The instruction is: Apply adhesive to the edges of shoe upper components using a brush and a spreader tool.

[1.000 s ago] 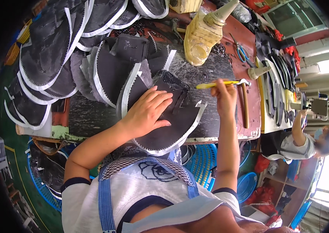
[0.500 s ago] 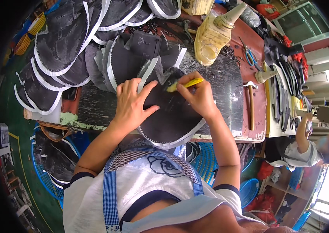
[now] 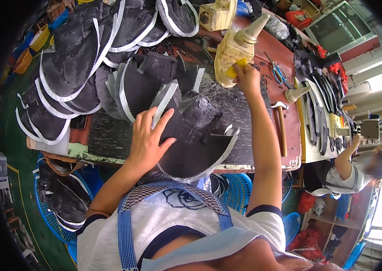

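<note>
A black curved shoe-upper piece [image 3: 188, 153] with a white edge strip lies at the table's front edge. My left hand [image 3: 147, 141] rests on its left side, fingers spread and flat. A dark shiny wet patch [image 3: 203, 113] shows on the piece's upper part. My right hand [image 3: 248, 82] is stretched out to a crusted, cream-yellow container [image 3: 228, 47] with a cone-shaped spout. Between its fingers is a brush with a yellow handle [image 3: 237, 67], held at the container's near opening. The bristles are hidden there.
Stacked black upper pieces [image 3: 71, 58] with white edges cover the left of the table. A hammer [image 3: 282, 128], blue-handled scissors [image 3: 277, 74] and a cream cone [image 3: 298, 94] lie at right. Blue baskets [image 3: 238, 192] stand below the table edge. Another person [image 3: 351, 174] works at far right.
My right hand has moved the brush away from the black piece, up and right to the container. A shiny patch now shows where the hand was. My left hand stays on the piece.
</note>
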Available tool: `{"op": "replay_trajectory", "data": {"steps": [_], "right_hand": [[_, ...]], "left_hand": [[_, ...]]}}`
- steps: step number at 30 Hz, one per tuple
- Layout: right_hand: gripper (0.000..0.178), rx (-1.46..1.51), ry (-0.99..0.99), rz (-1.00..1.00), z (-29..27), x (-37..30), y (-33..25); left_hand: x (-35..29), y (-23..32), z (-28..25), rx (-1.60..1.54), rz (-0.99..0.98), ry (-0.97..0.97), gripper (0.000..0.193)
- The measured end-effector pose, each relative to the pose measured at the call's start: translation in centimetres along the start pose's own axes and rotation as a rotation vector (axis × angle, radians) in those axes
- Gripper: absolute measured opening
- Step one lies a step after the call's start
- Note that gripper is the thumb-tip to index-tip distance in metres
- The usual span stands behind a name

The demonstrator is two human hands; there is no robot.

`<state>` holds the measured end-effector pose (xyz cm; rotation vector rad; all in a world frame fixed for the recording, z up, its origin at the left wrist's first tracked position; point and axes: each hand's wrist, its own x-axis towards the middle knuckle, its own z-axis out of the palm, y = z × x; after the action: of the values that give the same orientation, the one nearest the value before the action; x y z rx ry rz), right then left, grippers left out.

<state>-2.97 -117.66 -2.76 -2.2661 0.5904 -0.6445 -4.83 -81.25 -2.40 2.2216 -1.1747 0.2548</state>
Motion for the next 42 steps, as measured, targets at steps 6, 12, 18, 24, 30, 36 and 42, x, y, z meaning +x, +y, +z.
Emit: {"op": "replay_trajectory", "data": {"steps": [6,12,18,24,30,36,42], "right_hand": [[0.026,0.581,0.022,0.282,-4.6,-2.1,4.1],[0.017,0.621,-0.449,0.257,-6.2,-18.4,-6.6],[0.009,-0.019,0.060,0.066,-5.6,-21.9,-3.2],[0.009,0.256,-0.141,0.020,-3.2,-24.7,-5.9],[0.012,0.353,-0.577,-0.031,-3.1,-22.4,-8.9],[0.025,0.134,-0.245,-0.714,1.7,-14.1,-9.9],[0.039,0.294,-0.945,-0.746,-2.2,-20.0,-10.4]], "left_hand": [[0.2,-0.2,0.8,-0.129,-0.047,-0.068,0.082],[0.6,0.0,1.6,-0.284,-0.051,0.003,0.078],[-0.1,-0.5,3.1,-0.372,-0.025,0.093,0.082],[-0.7,-0.9,2.8,-0.371,-0.007,0.109,0.087],[-2.3,-2.7,2.2,-1.162,-0.365,-0.033,0.035],[-1.9,-3.9,1.9,-1.359,-0.654,-0.361,0.022],[-2.9,-3.6,3.2,-1.330,-0.625,-0.224,0.023]]}}
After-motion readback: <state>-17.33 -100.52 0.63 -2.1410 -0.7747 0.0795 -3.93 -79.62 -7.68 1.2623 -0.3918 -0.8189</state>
